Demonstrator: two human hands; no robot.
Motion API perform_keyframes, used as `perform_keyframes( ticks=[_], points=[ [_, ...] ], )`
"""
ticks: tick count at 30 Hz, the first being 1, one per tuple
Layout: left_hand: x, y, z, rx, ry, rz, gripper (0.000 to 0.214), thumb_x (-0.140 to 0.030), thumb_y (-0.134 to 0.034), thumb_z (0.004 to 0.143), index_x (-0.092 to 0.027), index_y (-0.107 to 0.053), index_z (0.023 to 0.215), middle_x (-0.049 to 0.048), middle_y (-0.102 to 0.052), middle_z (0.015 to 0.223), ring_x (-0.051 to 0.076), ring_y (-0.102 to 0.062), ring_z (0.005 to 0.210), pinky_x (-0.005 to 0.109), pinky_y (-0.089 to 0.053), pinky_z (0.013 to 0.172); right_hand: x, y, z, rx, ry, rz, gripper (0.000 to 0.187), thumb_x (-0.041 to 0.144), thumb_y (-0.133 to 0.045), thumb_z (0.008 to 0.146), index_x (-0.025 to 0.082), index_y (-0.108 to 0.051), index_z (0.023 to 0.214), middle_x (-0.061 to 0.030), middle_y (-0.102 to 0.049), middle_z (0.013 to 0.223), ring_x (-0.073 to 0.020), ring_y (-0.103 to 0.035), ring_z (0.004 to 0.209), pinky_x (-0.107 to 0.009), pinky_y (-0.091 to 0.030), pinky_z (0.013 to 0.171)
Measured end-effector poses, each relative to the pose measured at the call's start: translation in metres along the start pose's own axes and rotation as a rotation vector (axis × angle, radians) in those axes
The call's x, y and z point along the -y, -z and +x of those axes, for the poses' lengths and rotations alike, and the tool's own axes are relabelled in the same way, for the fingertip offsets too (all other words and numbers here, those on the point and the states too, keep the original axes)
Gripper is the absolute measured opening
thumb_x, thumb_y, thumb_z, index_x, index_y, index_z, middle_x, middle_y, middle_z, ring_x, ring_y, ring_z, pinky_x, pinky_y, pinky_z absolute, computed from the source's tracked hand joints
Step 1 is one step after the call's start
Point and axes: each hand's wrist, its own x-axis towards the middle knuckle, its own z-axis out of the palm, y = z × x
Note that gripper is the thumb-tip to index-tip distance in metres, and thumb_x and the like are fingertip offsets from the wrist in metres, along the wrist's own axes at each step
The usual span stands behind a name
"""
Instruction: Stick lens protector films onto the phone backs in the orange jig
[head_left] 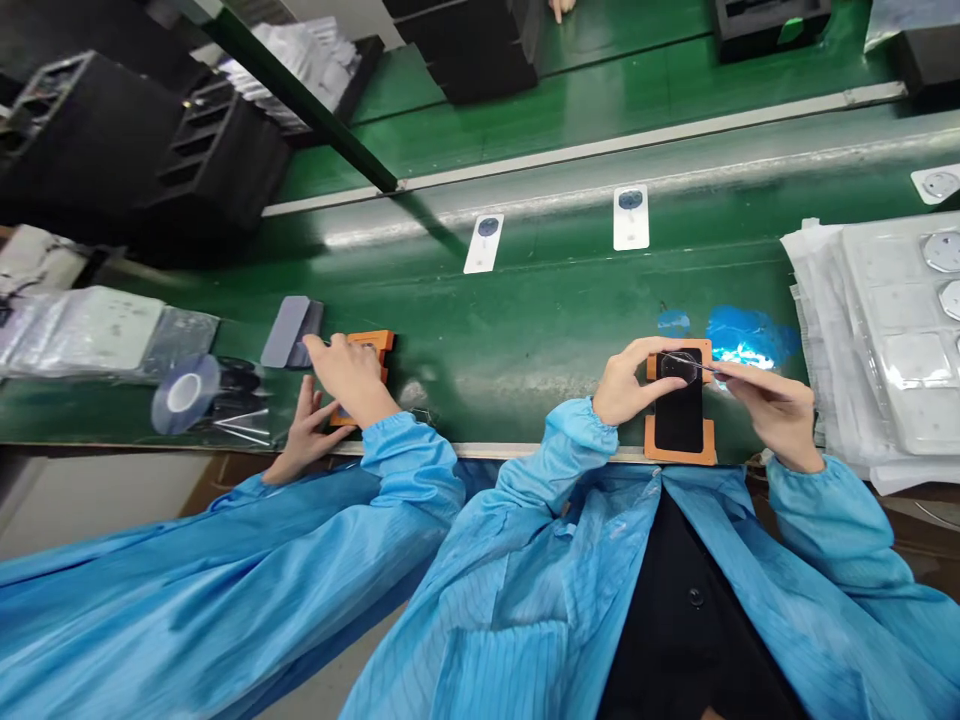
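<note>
An orange jig (679, 455) holding a black phone-shaped part (679, 415) lies at the near edge of the green belt (540, 300). My left hand (626, 380) curls round the jig's top left corner, thumb on the black part. My right hand (772, 405) pinches thin tweezers (701, 366) whose tip carries a small clear round film (679, 360) over the top of the black part. Both my sleeves are blue.
A co-worker in blue at my left has both hands (341, 385) on another orange jig (371, 345). Two white cards (631, 216) ride the belt. Stacked clear blister trays (885, 330) sit right; a tape roll (185, 393) and bags lie left. Black foam trays stand behind.
</note>
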Motion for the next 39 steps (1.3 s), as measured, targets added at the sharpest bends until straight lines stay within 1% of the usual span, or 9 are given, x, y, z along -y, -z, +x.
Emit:
perform_keyframes(
  ticks=[5,10,14,17,22,27,31,34,39],
  points=[
    [-0.040,-0.010,0.012,-0.160,-0.137,-0.168,0.010,-0.027,-0.075,0.094,-0.019,-0.079,0.097,0.0053,-0.081,0.098,0.016,-0.077,0.092,0.027,-0.062,0.088,0.005,0.002,0.009,-0.082,-0.075,0.369,0.014,0.031,-0.083,0.087,0.034,-0.082,0.101,-0.0017,-0.080,0.108,-0.0303,-0.077,0.105,-0.052,-0.064,0.097],
    [-0.052,-0.010,0.012,-0.124,-0.177,-0.128,0.009,-0.027,-0.076,0.093,-0.021,-0.081,0.096,0.0051,-0.080,0.098,0.015,-0.077,0.090,0.027,-0.062,0.087,0.012,-0.006,0.018,-0.080,-0.054,0.203,0.019,0.028,-0.090,0.077,0.032,-0.082,0.094,-0.0012,-0.081,0.100,-0.0259,-0.077,0.095,-0.044,-0.064,0.091],
    [-0.047,-0.015,0.016,-0.248,-0.051,-0.259,0.011,-0.029,-0.083,0.087,-0.019,-0.081,0.087,0.0025,-0.076,0.084,0.011,-0.071,0.077,0.022,-0.058,0.073,0.013,-0.021,0.023,-0.158,-0.075,0.121,0.017,0.033,-0.093,0.073,0.027,-0.079,0.082,-0.0011,-0.078,0.083,-0.0232,-0.073,0.077,-0.040,-0.064,0.076],
    [-0.026,-0.012,0.037,-0.293,0.160,-0.441,0.028,-0.039,-0.089,0.079,-0.015,-0.077,0.086,0.0018,-0.072,0.081,0.010,-0.068,0.073,0.020,-0.054,0.067,0.003,-0.026,0.052,-0.246,-0.100,0.078,0.025,0.038,-0.095,0.069,0.022,-0.076,0.077,-0.0021,-0.076,0.080,-0.0232,-0.072,0.076,-0.041,-0.063,0.078],
    [0.051,0.011,0.091,-0.348,0.331,-0.519,0.049,-0.051,-0.087,0.075,-0.014,-0.071,0.104,0.0049,-0.074,0.088,0.015,-0.071,0.085,0.028,-0.058,0.082,-0.028,-0.010,0.169,-0.305,-0.152,0.270,0.038,0.041,-0.093,0.069,0.021,-0.069,0.091,-0.0039,-0.075,0.095,-0.0210,-0.073,0.088,-0.034,-0.063,0.076],
    [0.118,0.019,0.102,-0.451,0.480,-0.329,0.031,-0.044,-0.076,0.083,-0.015,-0.068,0.087,0.0018,-0.068,0.074,0.012,-0.065,0.069,0.027,-0.056,0.076,-0.068,-0.013,0.236,-0.044,-0.526,0.006,0.040,0.050,-0.085,0.074,0.021,-0.060,0.086,-0.0061,-0.070,0.084,-0.0206,-0.072,0.084,-0.037,-0.065,0.078],
    [0.133,0.011,0.096,-0.422,0.434,-0.265,0.019,-0.036,-0.072,0.085,-0.017,-0.070,0.081,-0.0001,-0.068,0.070,0.012,-0.063,0.067,0.025,-0.052,0.073,-0.098,-0.041,0.263,-0.029,-0.547,-0.333,0.053,0.049,-0.090,0.065,0.020,-0.060,0.097,-0.0098,-0.069,0.101,-0.0291,-0.068,0.106,-0.049,-0.057,0.099],
    [0.133,0.007,0.095,-0.377,0.402,-0.212,0.015,-0.032,-0.072,0.084,-0.018,-0.072,0.080,-0.0012,-0.069,0.071,0.011,-0.061,0.067,0.024,-0.049,0.072,-0.112,-0.067,0.303,-0.074,-0.535,-0.588,0.075,0.047,-0.094,0.057,0.018,-0.056,0.115,-0.0176,-0.058,0.132,-0.0363,-0.049,0.135,-0.051,-0.038,0.117],
    [0.131,0.009,0.092,-0.341,0.384,-0.156,0.016,-0.030,-0.067,0.089,-0.017,-0.073,0.081,-0.0001,-0.070,0.075,0.012,-0.062,0.071,0.024,-0.049,0.073,-0.129,-0.106,0.355,-0.116,-0.663,-0.848,0.107,0.039,-0.101,0.043,0.012,-0.047,0.131,-0.0279,-0.040,0.147,-0.0441,-0.031,0.145,-0.053,-0.023,0.120]
  ],
)
